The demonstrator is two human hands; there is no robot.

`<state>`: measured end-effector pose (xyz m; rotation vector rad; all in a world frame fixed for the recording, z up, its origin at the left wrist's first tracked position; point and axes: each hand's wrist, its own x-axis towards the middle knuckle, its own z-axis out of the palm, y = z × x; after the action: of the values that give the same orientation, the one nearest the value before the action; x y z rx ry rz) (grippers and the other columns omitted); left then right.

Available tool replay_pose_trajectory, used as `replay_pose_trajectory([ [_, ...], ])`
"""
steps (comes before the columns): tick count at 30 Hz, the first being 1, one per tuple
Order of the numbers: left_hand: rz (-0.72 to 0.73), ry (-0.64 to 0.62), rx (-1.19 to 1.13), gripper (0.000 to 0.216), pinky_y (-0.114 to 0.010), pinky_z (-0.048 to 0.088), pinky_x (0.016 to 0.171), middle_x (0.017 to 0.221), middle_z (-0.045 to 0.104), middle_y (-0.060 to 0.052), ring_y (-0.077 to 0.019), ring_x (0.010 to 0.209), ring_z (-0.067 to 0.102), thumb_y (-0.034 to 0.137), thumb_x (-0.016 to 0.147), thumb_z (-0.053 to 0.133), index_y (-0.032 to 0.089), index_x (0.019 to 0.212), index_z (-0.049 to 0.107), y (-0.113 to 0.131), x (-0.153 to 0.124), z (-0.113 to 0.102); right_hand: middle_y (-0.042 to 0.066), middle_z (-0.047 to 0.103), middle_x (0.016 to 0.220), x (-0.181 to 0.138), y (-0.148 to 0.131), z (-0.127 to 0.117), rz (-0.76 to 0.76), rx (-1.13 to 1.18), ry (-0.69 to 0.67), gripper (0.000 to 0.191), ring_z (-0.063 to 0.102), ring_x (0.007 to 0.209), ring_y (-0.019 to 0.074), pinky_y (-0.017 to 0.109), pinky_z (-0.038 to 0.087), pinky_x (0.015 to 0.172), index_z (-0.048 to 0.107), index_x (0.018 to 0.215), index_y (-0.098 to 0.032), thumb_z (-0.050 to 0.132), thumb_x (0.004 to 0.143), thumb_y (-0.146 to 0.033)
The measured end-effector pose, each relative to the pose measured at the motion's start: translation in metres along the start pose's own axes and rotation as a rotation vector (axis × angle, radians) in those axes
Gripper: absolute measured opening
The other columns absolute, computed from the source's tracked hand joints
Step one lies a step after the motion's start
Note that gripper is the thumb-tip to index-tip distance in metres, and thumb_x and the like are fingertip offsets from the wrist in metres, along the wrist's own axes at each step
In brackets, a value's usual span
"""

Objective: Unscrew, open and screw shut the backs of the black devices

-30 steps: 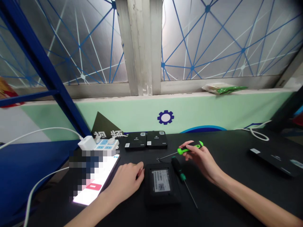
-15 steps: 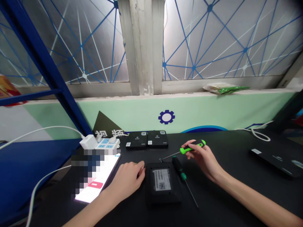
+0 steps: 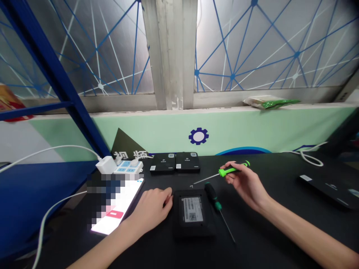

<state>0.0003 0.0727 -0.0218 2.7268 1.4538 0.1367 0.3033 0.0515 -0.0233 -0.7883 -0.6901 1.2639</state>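
My right hand (image 3: 246, 183) is closed around the green-and-black handle of a screwdriver (image 3: 227, 171). Its thin shaft points left, and the tip is at a few tiny shiny pieces, seemingly screws (image 3: 191, 186), behind a black box. That flat black box (image 3: 193, 232) lies in front of me with a white printed label on its upper face. My left hand (image 3: 153, 207) rests on the table just left of the box, fingers curled in and partly hidden, with nothing visible in them. A second screwdriver (image 3: 216, 204), with a dark green handle, lies along the box's right side.
Two similar black boxes (image 3: 162, 164) stand side by side at the back, near a white power strip (image 3: 129, 167) with plugs. A lit phone (image 3: 123, 205) lies left of my left hand. Another black box (image 3: 328, 190) and a white cable (image 3: 311, 160) are at the right.
My right hand has turned the screwdriver slightly, and its tip has shifted a little at the tiny pieces. My left hand stays in place. The camera view has moved slightly.
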Motion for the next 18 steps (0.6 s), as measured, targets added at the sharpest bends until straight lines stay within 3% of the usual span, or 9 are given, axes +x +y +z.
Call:
replay_pose_trajectory([
  [8,0.012,0.016,0.025,0.023,-0.03,0.015,0.05,0.06,0.056,0.0,-0.02,0.054,0.058,0.023,0.096,0.04,0.022,0.073,0.042,0.002,-0.001,-0.003,0.007,0.07,0.081,-0.007,0.008,0.006,0.195,-0.016,-0.08,0.018,0.056,0.056,0.0097,0.021,0.048,0.05,0.072,0.079,-0.013,0.076,0.081,-0.031],
  [15,0.027,0.083,0.029,0.024,-0.03,0.015,0.049,0.055,0.052,0.002,-0.0182,0.048,0.054,0.025,0.097,0.039,0.022,0.075,0.046,0.002,-0.001,-0.001,0.006,0.07,0.083,-0.008,0.012,0.009,0.162,-0.026,-0.038,0.018,0.058,0.059,0.0111,0.023,0.049,0.054,0.072,0.078,-0.013,0.079,0.078,-0.03],
  [18,0.049,0.15,0.0,0.029,-0.029,0.021,0.049,0.052,0.049,0.003,-0.0159,0.046,0.051,0.028,0.099,0.035,0.021,0.074,0.049,0.003,-0.004,-0.002,0.006,0.07,0.084,-0.008,0.012,0.009,0.156,-0.016,-0.036,0.018,0.057,0.059,0.0117,0.024,0.048,0.053,0.072,0.077,-0.014,0.079,0.077,-0.03],
])
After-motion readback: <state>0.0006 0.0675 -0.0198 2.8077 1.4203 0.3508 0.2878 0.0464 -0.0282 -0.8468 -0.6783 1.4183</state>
